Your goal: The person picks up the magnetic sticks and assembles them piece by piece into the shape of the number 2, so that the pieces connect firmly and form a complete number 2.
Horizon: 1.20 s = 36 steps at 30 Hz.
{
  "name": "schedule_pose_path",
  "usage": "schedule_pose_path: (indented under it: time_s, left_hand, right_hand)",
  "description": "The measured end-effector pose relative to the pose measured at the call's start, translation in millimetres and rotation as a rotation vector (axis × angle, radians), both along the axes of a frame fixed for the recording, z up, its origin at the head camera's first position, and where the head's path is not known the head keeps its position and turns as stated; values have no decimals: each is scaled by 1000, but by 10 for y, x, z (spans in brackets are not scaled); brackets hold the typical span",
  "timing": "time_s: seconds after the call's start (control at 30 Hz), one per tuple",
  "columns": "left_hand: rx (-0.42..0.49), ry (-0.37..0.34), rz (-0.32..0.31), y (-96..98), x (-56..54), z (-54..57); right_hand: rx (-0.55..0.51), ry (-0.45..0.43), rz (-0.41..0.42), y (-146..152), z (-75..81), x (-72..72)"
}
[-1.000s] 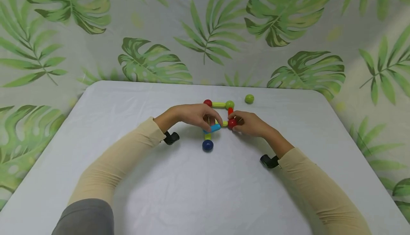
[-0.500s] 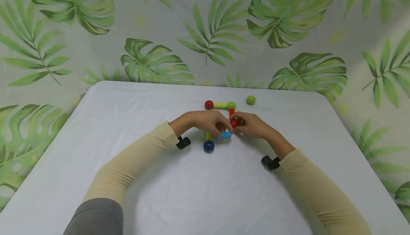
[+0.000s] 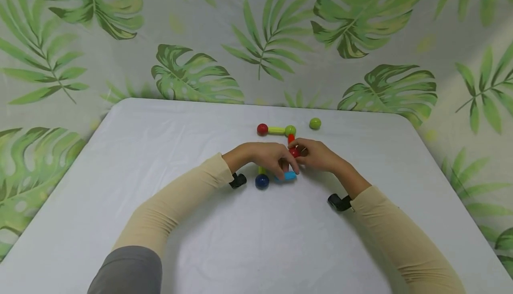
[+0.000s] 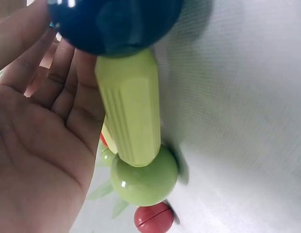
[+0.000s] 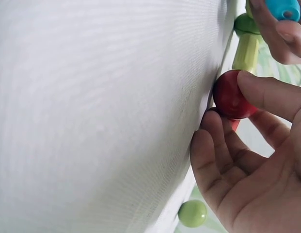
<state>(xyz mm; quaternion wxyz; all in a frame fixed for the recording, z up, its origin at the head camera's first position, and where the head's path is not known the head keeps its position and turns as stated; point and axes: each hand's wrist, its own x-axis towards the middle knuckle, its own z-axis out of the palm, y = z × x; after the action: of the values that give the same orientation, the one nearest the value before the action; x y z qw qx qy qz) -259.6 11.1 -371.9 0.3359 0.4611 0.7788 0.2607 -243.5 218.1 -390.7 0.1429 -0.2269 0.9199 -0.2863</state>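
My left hand (image 3: 271, 157) pinches a light-blue rod (image 3: 289, 176) just above the table. One holed end of this blue rod (image 5: 288, 12) shows in the right wrist view. My right hand (image 3: 317, 155) holds a red ball (image 5: 230, 94) at a corner of a joined ball-and-rod toy, thumb on its side. From that ball a red rod (image 3: 291, 138) runs back to a green ball (image 3: 290, 130). In the left wrist view, a yellow-green rod (image 4: 131, 107) links a dark-blue ball (image 4: 116, 24) to another green ball (image 4: 146, 177), beside the left palm. My left hand hides part of the toy in the head view.
At the back, a yellow-green rod (image 3: 276, 130) joins the green ball to a second red ball (image 3: 262, 129). A loose green ball (image 3: 315, 123) lies to the right of them. The white table (image 3: 256, 240) ends at a leaf-patterned curtain (image 3: 192, 40).
My left hand has moved right and toward me with the light-blue rod, now to the right of the dark-blue ball. My right hand stays at the red ball.
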Motion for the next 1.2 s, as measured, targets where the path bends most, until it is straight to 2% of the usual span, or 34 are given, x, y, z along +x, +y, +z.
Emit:
schedule_pose_path:
  time_s: [0.27,0.53,0.9,1.2]
  left_hand:
    - [-65,-29,16,-5,6,-2]
    - [-89,-35,-21,-1,2,-24]
    - [-102,-21,-20,-17,22,-7]
    - [-80,-12,-26,-54,34,-4]
  right_hand:
    - [-13,2,1,11,-22,-15]
    - [-27,-6,-2,12,-42,-12]
    - [-18,-7,-8,19,-47,-15]
    - [-7,-1,-15,23,-50,-15]
